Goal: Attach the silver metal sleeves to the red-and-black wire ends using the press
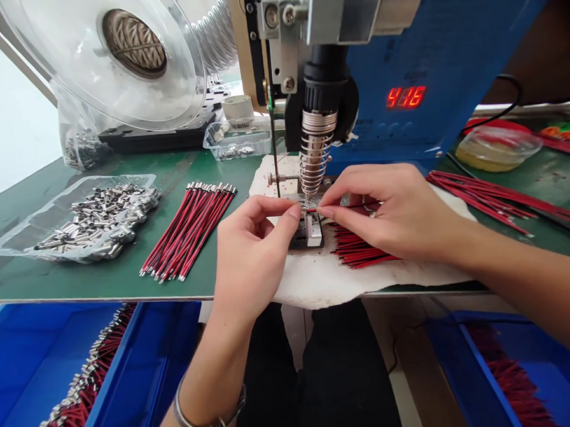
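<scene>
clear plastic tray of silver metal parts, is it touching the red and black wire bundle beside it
Apart: the head view shows green tabletop between the tray and wire bundle.

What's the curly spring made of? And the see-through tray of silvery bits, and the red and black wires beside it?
The curly spring: probably metal, because its coils shine.
The tray: thin, clear plastic, I think; it's glossy and see-through.
The wires: smooth, plastic-looking coats with shiny, silvery ends that look like metal. What's inside the coats is hidden.
</scene>
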Action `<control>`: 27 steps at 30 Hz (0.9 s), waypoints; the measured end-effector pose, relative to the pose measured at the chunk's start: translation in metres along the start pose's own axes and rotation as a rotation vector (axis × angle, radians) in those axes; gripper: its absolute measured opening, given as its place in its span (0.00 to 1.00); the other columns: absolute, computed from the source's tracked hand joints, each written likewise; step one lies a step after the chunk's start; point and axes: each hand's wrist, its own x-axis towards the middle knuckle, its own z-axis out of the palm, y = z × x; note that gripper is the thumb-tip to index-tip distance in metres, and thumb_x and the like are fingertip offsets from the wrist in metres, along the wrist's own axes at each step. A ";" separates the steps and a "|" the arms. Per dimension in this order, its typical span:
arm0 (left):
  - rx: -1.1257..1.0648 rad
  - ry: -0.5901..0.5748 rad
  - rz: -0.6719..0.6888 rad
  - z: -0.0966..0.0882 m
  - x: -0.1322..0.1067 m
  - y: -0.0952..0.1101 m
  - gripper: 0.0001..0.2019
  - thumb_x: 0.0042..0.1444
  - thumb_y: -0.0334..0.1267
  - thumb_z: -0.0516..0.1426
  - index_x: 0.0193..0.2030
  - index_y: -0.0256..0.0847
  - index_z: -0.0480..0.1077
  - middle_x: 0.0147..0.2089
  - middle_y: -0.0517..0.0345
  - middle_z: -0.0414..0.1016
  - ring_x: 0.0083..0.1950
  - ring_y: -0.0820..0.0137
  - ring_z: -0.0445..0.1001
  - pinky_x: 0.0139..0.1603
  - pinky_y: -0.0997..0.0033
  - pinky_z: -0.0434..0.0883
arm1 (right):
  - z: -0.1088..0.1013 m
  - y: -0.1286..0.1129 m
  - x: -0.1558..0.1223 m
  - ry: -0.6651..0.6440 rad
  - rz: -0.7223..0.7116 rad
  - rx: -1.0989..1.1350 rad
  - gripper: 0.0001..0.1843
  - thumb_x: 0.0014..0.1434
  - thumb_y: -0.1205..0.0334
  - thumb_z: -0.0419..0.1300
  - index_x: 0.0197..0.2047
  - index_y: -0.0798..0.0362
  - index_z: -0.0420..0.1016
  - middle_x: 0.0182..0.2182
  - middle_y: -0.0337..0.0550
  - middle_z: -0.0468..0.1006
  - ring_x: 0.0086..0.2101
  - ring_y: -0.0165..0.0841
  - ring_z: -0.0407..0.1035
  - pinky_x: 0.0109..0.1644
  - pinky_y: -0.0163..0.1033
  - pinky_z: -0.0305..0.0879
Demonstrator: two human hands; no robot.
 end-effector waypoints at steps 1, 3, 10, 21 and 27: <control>0.004 0.003 0.000 0.000 0.000 0.000 0.07 0.57 0.42 0.66 0.35 0.41 0.78 0.34 0.56 0.79 0.32 0.70 0.73 0.27 0.72 0.64 | 0.000 0.000 0.000 0.002 0.002 -0.002 0.04 0.64 0.65 0.63 0.36 0.49 0.79 0.31 0.38 0.80 0.28 0.30 0.71 0.32 0.40 0.64; 0.015 0.007 0.001 0.000 0.000 0.000 0.08 0.56 0.42 0.66 0.35 0.41 0.77 0.34 0.56 0.79 0.31 0.69 0.73 0.26 0.72 0.64 | 0.001 0.000 0.000 0.009 0.004 -0.005 0.05 0.65 0.64 0.63 0.36 0.49 0.79 0.31 0.37 0.80 0.28 0.30 0.71 0.33 0.40 0.64; 0.020 0.008 -0.006 0.000 0.000 0.001 0.08 0.56 0.43 0.67 0.35 0.41 0.78 0.34 0.55 0.80 0.32 0.69 0.74 0.26 0.72 0.64 | 0.002 -0.002 0.000 0.020 0.030 -0.002 0.05 0.65 0.62 0.63 0.36 0.49 0.79 0.32 0.38 0.81 0.28 0.31 0.71 0.33 0.40 0.64; 0.022 0.002 -0.010 0.000 0.000 0.001 0.08 0.56 0.43 0.67 0.35 0.41 0.77 0.35 0.55 0.79 0.32 0.69 0.74 0.26 0.72 0.64 | 0.003 -0.002 -0.001 0.017 0.044 0.007 0.04 0.65 0.62 0.63 0.36 0.49 0.79 0.32 0.39 0.82 0.30 0.32 0.73 0.33 0.40 0.64; -0.006 0.001 -0.010 0.000 0.000 0.000 0.08 0.57 0.42 0.67 0.35 0.41 0.78 0.35 0.55 0.79 0.33 0.69 0.75 0.27 0.73 0.65 | 0.003 -0.003 -0.001 0.021 0.041 0.010 0.04 0.64 0.64 0.63 0.36 0.51 0.79 0.31 0.38 0.81 0.27 0.30 0.70 0.32 0.39 0.63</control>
